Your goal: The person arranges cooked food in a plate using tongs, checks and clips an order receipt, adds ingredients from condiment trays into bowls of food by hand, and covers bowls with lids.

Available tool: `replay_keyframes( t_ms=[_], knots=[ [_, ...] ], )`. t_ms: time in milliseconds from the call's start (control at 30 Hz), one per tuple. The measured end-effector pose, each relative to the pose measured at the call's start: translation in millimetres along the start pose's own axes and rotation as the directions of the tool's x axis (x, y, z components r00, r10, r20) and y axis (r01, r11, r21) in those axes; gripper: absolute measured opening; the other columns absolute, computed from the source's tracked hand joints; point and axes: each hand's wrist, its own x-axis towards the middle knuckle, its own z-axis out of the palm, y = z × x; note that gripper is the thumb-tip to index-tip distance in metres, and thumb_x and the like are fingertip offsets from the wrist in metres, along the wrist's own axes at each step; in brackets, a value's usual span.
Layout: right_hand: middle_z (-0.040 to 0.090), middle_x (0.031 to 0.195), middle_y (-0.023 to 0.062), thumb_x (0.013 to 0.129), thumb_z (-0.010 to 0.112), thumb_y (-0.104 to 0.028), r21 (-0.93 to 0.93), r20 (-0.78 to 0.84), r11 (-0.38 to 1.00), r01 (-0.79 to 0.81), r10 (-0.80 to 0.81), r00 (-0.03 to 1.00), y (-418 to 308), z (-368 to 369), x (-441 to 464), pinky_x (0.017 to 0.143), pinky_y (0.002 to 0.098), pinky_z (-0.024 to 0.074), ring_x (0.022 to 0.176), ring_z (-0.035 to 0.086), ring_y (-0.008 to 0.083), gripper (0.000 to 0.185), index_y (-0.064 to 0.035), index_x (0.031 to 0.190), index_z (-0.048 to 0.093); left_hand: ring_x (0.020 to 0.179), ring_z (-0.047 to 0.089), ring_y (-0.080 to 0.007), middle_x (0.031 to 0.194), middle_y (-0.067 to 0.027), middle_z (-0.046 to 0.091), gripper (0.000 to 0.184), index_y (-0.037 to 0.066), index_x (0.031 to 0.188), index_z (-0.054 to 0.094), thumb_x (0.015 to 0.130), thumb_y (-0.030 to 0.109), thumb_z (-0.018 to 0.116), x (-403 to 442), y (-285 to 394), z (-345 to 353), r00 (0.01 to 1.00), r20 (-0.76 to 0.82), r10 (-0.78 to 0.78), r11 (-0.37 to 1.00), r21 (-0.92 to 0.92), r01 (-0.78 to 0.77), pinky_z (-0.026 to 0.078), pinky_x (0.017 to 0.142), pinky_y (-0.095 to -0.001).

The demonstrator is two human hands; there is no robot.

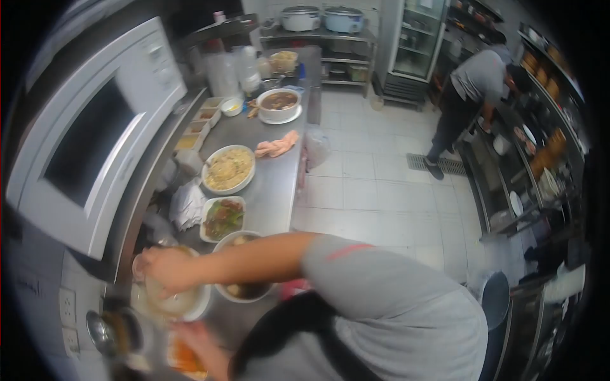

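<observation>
My right hand [170,270] reaches over a white bowl [202,303] with pale contents, its fingers curled down. What it pinches, if anything, is blurred. Lower down, my left hand [198,338] is smeared by motion, close beside a container of orange food [185,357]; its fingers do not show clearly. Partly behind my right forearm is a bowl of dark broth with pale pieces [244,291]. Beyond it stand a square white dish of greens and meat [223,220] and a round bowl of yellowish noodle-like food [229,169].
A bowl of dark soup [279,101] sits on a plate farther along the steel counter [270,203], past a pinkish cloth [277,145]. A white microwave [95,136] stands on the left. Another person [473,82] bends at the right-hand shelves, across the tiled floor.
</observation>
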Motion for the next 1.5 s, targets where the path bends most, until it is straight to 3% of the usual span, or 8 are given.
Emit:
replay_keyframes(
  t_ms=[267, 400, 467, 600, 1033, 1267, 1367, 1500],
  knots=[
    [0.051, 0.104, 0.0184, 0.057, 0.073, -0.053, 0.037, -0.008, 0.999, 0.039, -0.038, 0.999, -2.8, -70.6, -34.4, 0.077, 0.0376, 0.0467, 0.097, 0.050, 0.0306, 0.065, 0.0002, 0.094, 0.064, 0.114, 0.049, -0.0280, 0.131, -0.0159, 0.043, 0.053, 0.009, 0.132, 0.035, 0.083, 0.002, 0.055, -65.6, -12.5, 25.8, 0.960, 0.202, 0.192, 0.938, 0.250, -0.240, 0.044, 0.096, -0.0448],
    [0.057, 0.093, 0.0187, 0.058, 0.071, -0.055, -0.077, 0.002, 0.987, 0.141, -0.141, 0.990, 21.9, -143.5, -68.0, 0.075, 0.0421, 0.0469, 0.094, 0.053, 0.0308, 0.063, -0.0024, 0.092, 0.066, 0.116, 0.049, -0.0274, 0.129, -0.0155, 0.047, 0.045, -0.001, 0.129, 0.038, 0.088, 0.008, 0.053, -131.5, -70.9, 108.5, 0.994, -0.032, 0.101, 0.978, 0.184, -0.093, 0.041, 0.100, -0.0415],
    [0.058, 0.093, 0.0161, 0.055, 0.071, -0.057, -0.017, 0.022, 0.977, 0.213, -0.212, 0.977, 41.0, -200.8, -85.2, 0.076, 0.0413, 0.0454, 0.092, 0.053, 0.0311, 0.061, -0.0074, 0.091, 0.068, 0.114, 0.051, -0.0273, 0.125, -0.0157, 0.051, 0.042, -0.001, 0.127, 0.043, 0.086, 0.006, 0.054, -121.5, -98.6, 103.6, 0.964, 0.260, 0.063, 0.984, 0.148, -0.105, 0.041, 0.100, -0.0424],
    [0.057, 0.094, 0.0171, 0.065, 0.066, -0.060, -0.089, 0.172, 0.983, 0.159, -0.142, 0.975, 80.3, -272.4, -110.9, 0.079, 0.0430, 0.0454, 0.095, 0.055, 0.0316, 0.068, -0.0038, 0.103, 0.065, 0.115, 0.050, -0.0295, 0.122, -0.0122, 0.052, 0.045, 0.007, 0.122, 0.046, 0.079, -0.003, 0.054, -158.9, -169.3, 169.4, 0.953, 0.285, 0.099, 0.994, -0.071, -0.082, 0.042, 0.099, -0.0462],
    [0.059, 0.093, 0.0140, 0.064, 0.077, -0.041, -0.098, -0.056, 0.991, -0.086, 0.080, 0.995, 234.4, -409.1, -218.3, 0.075, 0.0374, 0.0482, 0.087, 0.059, 0.0300, 0.056, -0.0017, 0.101, 0.065, 0.113, 0.050, -0.0313, 0.126, -0.0123, 0.044, 0.055, 0.013, 0.132, 0.029, 0.084, 0.003, 0.055, -167.6, -346.4, 334.1, 0.924, 0.281, -0.258, 0.965, 0.114, 0.235, 0.047, 0.083, -0.0548],
    [0.055, 0.107, 0.0136, 0.076, 0.069, -0.028, -0.196, -0.280, 0.958, -0.210, 0.151, 0.948, 353.0, -502.5, -257.2, 0.082, 0.0353, 0.0426, 0.101, 0.051, 0.0271, 0.043, -0.0061, 0.112, 0.061, 0.112, 0.051, -0.0284, 0.127, -0.0151, 0.044, 0.063, 0.013, 0.139, 0.021, 0.084, -0.003, 0.046, -107.1, -448.5, 425.3, 0.858, 0.383, -0.342, 0.939, 0.118, 0.322, 0.049, 0.089, -0.0444],
    [0.052, 0.116, 0.0108, 0.086, 0.057, -0.037, 0.256, -0.460, 0.849, -0.462, 0.527, 0.714, 436.7, -524.1, -306.2, 0.078, 0.0323, 0.0451, 0.103, 0.051, 0.0222, 0.046, -0.0124, 0.125, 0.052, 0.111, 0.052, -0.0265, 0.127, -0.0146, 0.043, 0.066, 0.013, 0.140, 0.020, 0.081, -0.005, 0.045, -77.3, -491.4, 465.0, 0.830, 0.396, -0.393, 0.919, 0.185, 0.347, 0.048, 0.090, -0.0401],
    [0.039, 0.132, 0.0151, 0.089, 0.043, -0.054, 0.860, 0.071, 0.243, -0.449, 0.814, 0.577, 503.3, -525.9, -352.9, 0.070, 0.0338, 0.0511, 0.105, 0.051, 0.0259, 0.065, -0.0197, 0.142, 0.026, 0.113, 0.049, -0.0232, 0.129, -0.0130, 0.041, 0.076, 0.015, 0.142, 0.018, 0.075, -0.005, 0.048, -39.6, -545.2, 521.1, 0.784, 0.438, -0.439, 0.898, 0.255, 0.360, 0.052, 0.080, -0.0321]
  ],
)
